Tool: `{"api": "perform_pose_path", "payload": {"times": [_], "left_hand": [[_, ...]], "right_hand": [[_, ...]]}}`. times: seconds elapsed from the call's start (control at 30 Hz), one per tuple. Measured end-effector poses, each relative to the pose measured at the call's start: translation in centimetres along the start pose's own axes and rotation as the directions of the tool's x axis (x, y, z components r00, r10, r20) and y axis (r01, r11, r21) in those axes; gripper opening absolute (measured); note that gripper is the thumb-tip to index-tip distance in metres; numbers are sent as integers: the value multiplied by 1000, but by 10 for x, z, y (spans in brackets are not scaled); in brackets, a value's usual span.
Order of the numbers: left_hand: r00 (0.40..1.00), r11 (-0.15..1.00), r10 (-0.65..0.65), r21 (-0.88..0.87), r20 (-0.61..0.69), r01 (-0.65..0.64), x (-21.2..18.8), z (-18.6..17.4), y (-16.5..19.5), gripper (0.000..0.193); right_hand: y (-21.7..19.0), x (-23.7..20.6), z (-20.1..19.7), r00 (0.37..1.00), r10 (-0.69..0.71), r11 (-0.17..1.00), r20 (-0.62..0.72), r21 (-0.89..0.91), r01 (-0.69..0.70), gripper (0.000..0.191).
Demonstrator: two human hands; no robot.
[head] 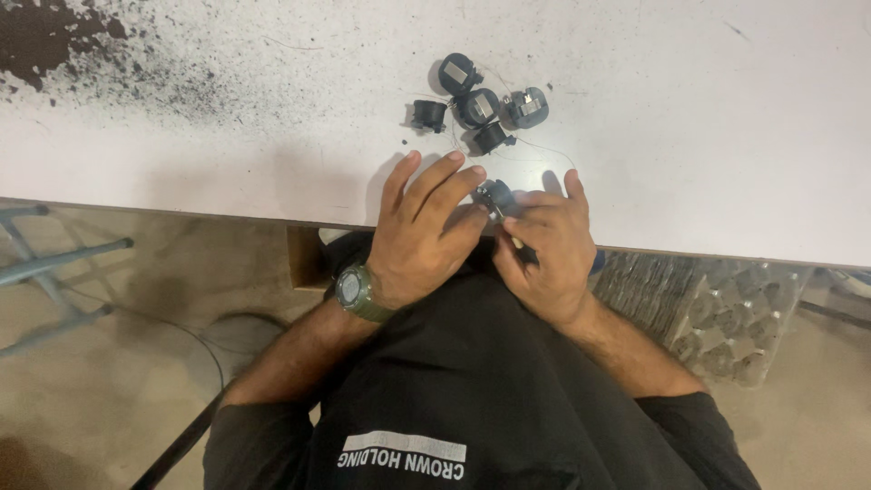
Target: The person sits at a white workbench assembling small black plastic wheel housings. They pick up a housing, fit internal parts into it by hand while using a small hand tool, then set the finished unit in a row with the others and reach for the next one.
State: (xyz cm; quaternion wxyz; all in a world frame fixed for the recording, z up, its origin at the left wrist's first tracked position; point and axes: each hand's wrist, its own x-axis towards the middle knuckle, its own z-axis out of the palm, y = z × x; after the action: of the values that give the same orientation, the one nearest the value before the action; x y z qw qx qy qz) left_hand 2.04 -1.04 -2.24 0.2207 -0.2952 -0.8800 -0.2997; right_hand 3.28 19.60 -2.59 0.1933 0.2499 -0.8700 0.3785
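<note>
Head view: at the near edge of the white counter (227,154), the left hand (422,231) and right hand (544,245) meet, both pinching one small black part (494,195) between their fingertips. Five similar black parts (476,107) lie clustered on the counter just beyond. A green watch (356,292) sits on the left wrist.
</note>
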Motion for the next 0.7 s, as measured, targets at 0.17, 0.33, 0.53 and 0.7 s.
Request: {"api": "perform_pose_path", "payload": {"times": [0.17,0.33,0.53,0.7], "left_hand": [[998,1000,0,-14,-58,-1,-2,2,3,14],[984,983,-177,-43,29,178,-1,3,6,11],[968,968,-244,-47,63,247,4,1,8,10],[969,968,-230,-81,94,238,5,-3,7,11]], "right_hand": [[0,1,0,1000,-25,1000,-2,1,25,34],[2,-1,2,1000,-19,1000,-9,4,19,33],[8,-9,0,994,-109,994,9,-12,109,37],[7,-11,3,989,-144,990,30,4,144,39]]}}
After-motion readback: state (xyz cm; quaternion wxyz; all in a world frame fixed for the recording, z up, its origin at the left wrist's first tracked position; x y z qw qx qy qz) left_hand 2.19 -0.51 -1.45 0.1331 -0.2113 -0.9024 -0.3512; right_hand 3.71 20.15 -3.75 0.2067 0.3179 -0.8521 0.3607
